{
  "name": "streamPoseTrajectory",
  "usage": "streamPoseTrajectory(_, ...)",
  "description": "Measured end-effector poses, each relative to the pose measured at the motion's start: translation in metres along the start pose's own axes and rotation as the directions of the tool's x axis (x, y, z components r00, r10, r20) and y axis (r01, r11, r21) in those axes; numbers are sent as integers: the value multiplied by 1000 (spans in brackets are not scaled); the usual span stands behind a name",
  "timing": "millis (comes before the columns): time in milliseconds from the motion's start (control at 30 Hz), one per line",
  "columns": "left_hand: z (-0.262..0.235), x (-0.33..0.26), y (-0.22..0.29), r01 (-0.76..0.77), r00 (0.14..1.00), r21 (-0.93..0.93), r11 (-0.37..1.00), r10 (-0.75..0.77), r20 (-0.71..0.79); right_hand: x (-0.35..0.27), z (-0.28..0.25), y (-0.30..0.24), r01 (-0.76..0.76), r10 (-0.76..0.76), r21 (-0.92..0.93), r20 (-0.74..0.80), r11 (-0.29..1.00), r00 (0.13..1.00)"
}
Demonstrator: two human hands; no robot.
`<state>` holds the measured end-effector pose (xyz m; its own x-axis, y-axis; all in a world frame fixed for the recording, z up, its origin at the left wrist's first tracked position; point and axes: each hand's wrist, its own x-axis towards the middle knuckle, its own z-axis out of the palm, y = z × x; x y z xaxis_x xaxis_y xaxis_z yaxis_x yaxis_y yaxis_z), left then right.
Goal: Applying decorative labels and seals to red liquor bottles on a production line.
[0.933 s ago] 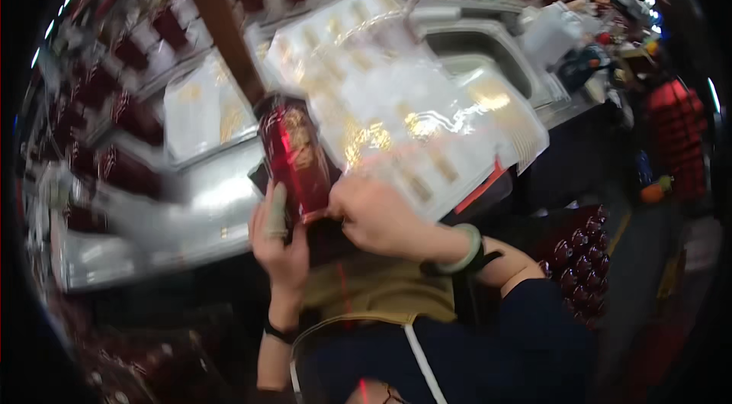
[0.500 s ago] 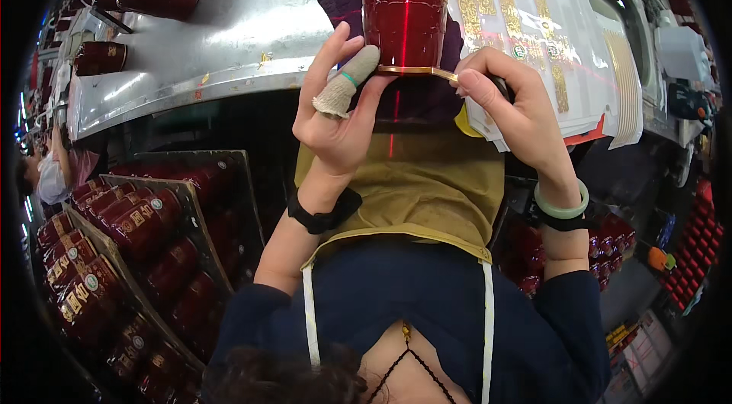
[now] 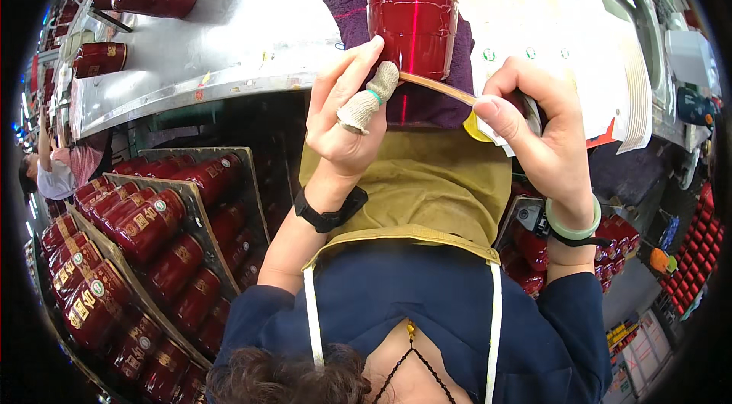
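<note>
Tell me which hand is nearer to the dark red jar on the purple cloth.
Left. The left hand is right at the lower left edge of the dark red jar; the right hand is farther off, to its lower right, holding one end of a thin gold strip.

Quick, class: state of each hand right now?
Left hand: at the red jar; grip cannot be told.
Right hand: closed, pinching the gold strip.

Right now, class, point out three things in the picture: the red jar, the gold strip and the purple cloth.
Red jar (image 3: 396,22), head view: middle of its glossy side.
Gold strip (image 3: 438,87), head view: middle of its length.
Purple cloth (image 3: 351,16), head view: its left part.
</note>
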<state>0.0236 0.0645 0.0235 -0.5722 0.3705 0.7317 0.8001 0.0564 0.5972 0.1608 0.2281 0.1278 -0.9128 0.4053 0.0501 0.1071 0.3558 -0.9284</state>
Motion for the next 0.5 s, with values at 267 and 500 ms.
streamPoseTrajectory(267, 1, 1, -3, -100, 995, 8, 995, 100, 4, 2, -9, 26, -35, 30, -199, -27, 979, 999)
streamPoseTrajectory(500, -2, 0, -1, -93, 995, 33, 995, 91, 41, 2, -8, 36, -70, 60, -206, -54, 976, 997)
